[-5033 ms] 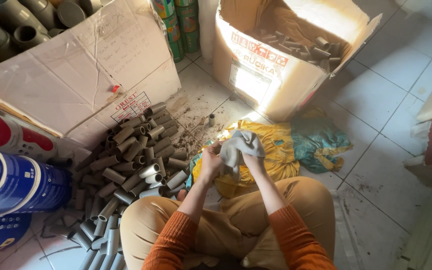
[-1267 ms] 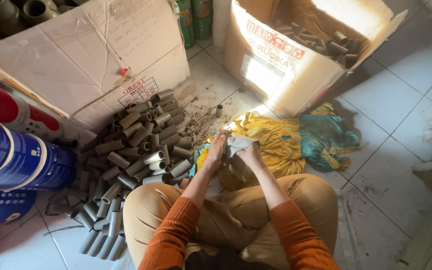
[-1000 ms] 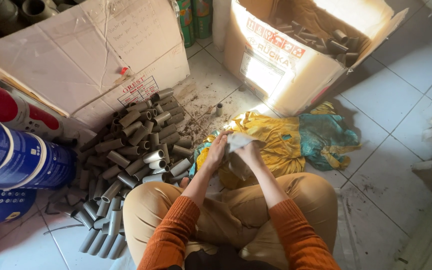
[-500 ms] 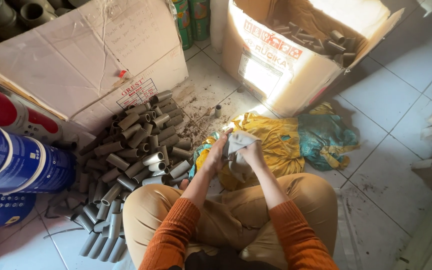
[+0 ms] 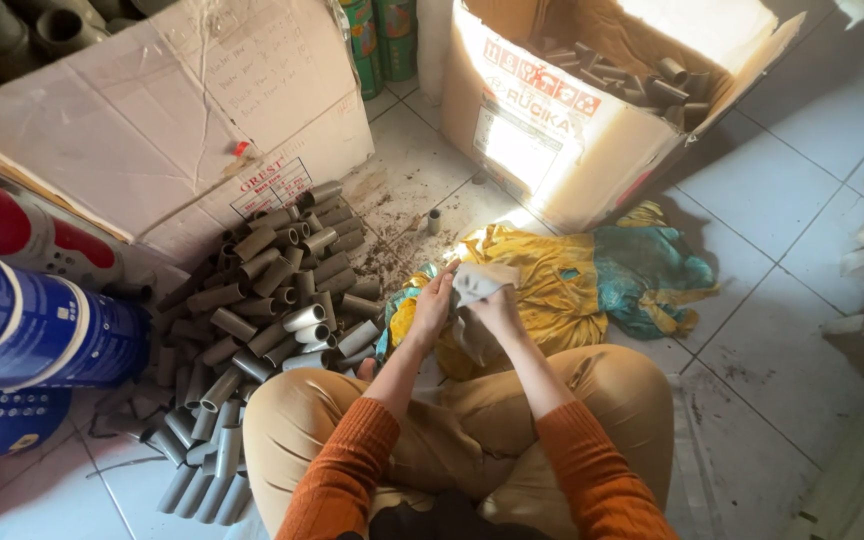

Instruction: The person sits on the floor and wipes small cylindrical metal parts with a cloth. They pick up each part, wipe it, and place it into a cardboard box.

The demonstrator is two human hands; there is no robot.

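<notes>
I sit cross-legged on a tiled floor. My left hand (image 5: 432, 310) and my right hand (image 5: 499, 312) are close together in front of my knees, both gripping a grey rag (image 5: 474, 287) bunched between them. Whatever the rag is wrapped around is hidden. Beneath my hands lies a crumpled yellow and teal cloth (image 5: 592, 275). A heap of short grey pipe pieces (image 5: 272, 300) sits just left of my left hand.
An open cardboard box (image 5: 562, 130) holding more grey pipe pieces stands ahead on the right. A flattened cardboard sheet (image 5: 162, 110) lies at the upper left. Blue and red cans (image 5: 32, 330) are stacked at the left. One small pipe piece (image 5: 433, 221) stands alone on the dirty tiles.
My hands have kept working the grey rag in nearly the same place, shifting slightly. The view has drifted a little.
</notes>
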